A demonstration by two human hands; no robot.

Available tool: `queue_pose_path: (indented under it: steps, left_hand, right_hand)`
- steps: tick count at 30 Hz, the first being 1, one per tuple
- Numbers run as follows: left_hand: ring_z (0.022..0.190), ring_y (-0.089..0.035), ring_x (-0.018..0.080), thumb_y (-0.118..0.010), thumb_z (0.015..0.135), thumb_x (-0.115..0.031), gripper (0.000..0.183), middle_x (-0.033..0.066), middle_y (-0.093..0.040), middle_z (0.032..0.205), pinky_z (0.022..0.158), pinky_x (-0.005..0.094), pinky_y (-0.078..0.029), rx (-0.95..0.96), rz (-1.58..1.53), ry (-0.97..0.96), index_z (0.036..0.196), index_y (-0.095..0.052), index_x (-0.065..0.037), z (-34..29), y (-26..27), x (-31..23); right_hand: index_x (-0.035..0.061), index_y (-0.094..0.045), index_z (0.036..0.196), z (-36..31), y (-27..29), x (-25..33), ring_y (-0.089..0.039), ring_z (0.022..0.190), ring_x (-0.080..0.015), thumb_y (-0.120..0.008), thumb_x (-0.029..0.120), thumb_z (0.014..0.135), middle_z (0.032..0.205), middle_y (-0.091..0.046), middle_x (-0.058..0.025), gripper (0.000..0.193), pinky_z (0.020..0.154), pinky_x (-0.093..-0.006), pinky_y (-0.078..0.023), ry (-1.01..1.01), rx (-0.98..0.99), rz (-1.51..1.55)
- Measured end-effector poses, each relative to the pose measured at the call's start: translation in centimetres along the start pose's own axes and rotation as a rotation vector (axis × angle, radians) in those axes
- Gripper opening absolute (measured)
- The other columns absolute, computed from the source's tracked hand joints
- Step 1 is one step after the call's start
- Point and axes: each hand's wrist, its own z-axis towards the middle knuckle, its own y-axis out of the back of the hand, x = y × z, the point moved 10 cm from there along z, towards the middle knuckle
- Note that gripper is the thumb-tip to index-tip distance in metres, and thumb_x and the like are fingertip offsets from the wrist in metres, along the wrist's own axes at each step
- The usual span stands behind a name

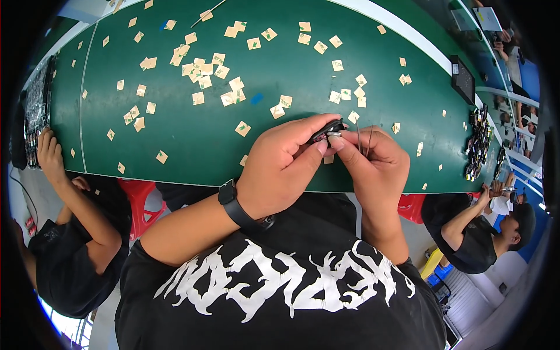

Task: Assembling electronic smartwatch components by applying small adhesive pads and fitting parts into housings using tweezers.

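1. We see the small black device [326,132] between the two hands, over the near part of the green desk [198,146]; a small silvery part [335,134] shows at its side, though fingers cover so much that we cannot tell whether the two are joined.
2. The left grip [283,163] is closed around the device, thumb near the silvery part; if we squeeze too hard there, the device could twist or pop loose; if too lightly, it could turn under the other hand's push.
3. The right grip [376,157] pinches at the silvery part with thumb and forefinger, while tweezers [370,140] sit in the same hand; that double load could loosen the pinch; a careless turn of the wrist could bring a prong against the device and scratch it.
4. Should the silvery part slip, we would expect it to land among the tan paper squares [242,129] strewn over the desk, where small things are easily lost; near the desk's edge, it might even roll off toward the lap.
5. Farther out, a co-worker's hand [51,153] rests at the desk's left end; a bump there could jar our work, though the distance makes that unlikely.
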Motion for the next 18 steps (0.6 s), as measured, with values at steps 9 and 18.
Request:
queue_pose_path:
  steps: [9,18]
  left_hand:
    - [0.119,-0.061,0.0149,-0.047,0.105,-0.002,0.040,0.0110,-0.062,0.130,0.102,0.0313,-0.052,0.052,-0.213,0.043,0.145,-0.047,0.005,0.0,-0.4,0.5]
    - [0.120,-0.063,0.0210,-0.047,0.104,-0.001,0.040,0.0186,-0.061,0.135,0.104,0.0339,-0.051,0.000,-0.379,0.079,0.143,-0.045,0.009,0.1,0.1,0.7]
  right_hand:
    - [0.0018,-0.077,0.091,-1.0,0.3,2.2,-0.060,0.063,-0.0128,-0.085,-0.004,0.073,0.079,-0.069,-0.0067,0.021,0.055,-0.0248,-0.046,0.396,-0.122,-0.162]
    - [0.0055,-0.075,0.117,-1.8,-1.1,2.8,-0.063,0.064,-0.0177,-0.083,-0.001,0.075,0.079,-0.070,-0.0068,0.043,0.058,-0.0269,-0.049,0.477,0.063,-0.245]
